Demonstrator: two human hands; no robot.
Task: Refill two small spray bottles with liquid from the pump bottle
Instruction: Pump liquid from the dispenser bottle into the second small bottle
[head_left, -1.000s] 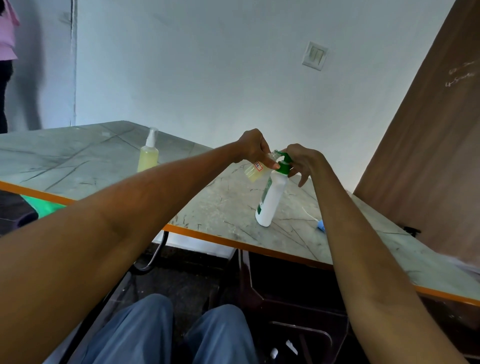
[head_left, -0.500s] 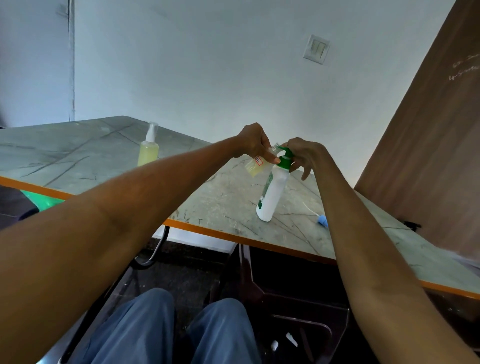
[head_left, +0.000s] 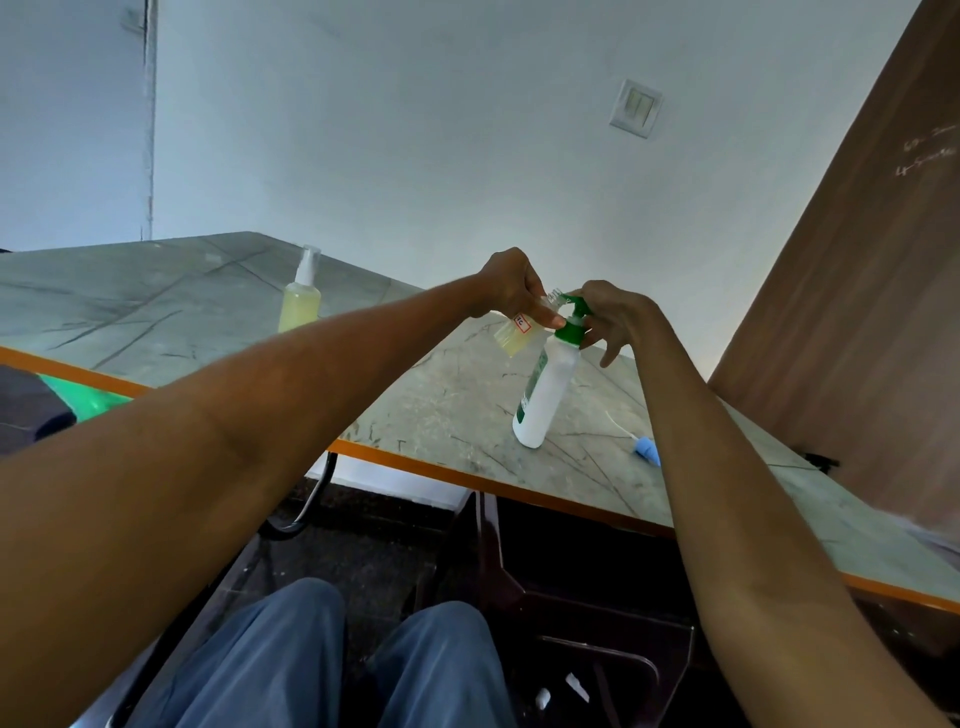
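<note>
The left hand (head_left: 511, 286) holds in a closed grip a small clear plastic spray bottle without cap (head_left: 521, 330), tilted, its open neck at the green pump head (head_left: 574, 312) of the tall white plastic pump bottle (head_left: 545, 397) standing on the grey marble-pattern counter (head_left: 441, 405). The right hand (head_left: 613, 317) rests its fingers on the pump head, partly closed. A second small spray bottle with yellowish liquid (head_left: 301, 299) stands well apart, to the left.

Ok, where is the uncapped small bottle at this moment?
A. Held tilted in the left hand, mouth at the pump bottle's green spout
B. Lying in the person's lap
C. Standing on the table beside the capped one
A: the left hand holds the small bottle tilted, its open neck against the green pump head under the right hand.
</note>
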